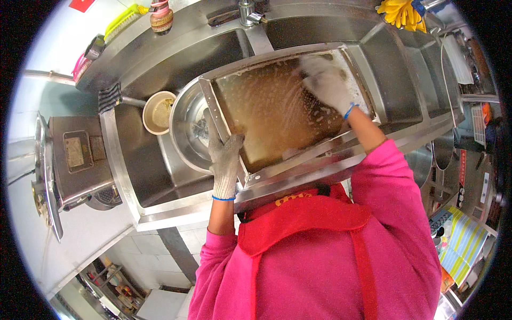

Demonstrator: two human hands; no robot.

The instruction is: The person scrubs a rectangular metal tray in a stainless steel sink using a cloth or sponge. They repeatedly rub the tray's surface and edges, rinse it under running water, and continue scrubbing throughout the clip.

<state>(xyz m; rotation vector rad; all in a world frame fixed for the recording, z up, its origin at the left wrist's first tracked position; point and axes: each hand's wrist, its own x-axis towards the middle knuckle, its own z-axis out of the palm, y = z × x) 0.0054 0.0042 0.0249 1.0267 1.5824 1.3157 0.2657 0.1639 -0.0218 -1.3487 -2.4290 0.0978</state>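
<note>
A large rectangular metal tray (276, 112) with raised walls rests slanted across the stainless steel sink (168, 52). Its floor is brown, wet and streaked with suds, with white foam near the far right corner. My left hand (224, 158), in a grey-white knit glove, grips the tray's left wall with the thumb over the rim. Over the right part of the tray floor is my right hand (330, 86), also gloved and blurred by motion. Whether anything is under its palm cannot be made out. A steel bowl (180, 140) sits partly beneath the tray's left end, with a dark scrubber-like thing (201, 129) inside.
Left of the bowl lies a beige round pan or ladle (159, 114). A tap (247, 14) stands at the sink's back edge. Along the back ledge are a green brush (123, 22), a pink brush (82, 66) and yellow rubber gloves (402, 15). The sink's front rim (180, 214) runs before me.
</note>
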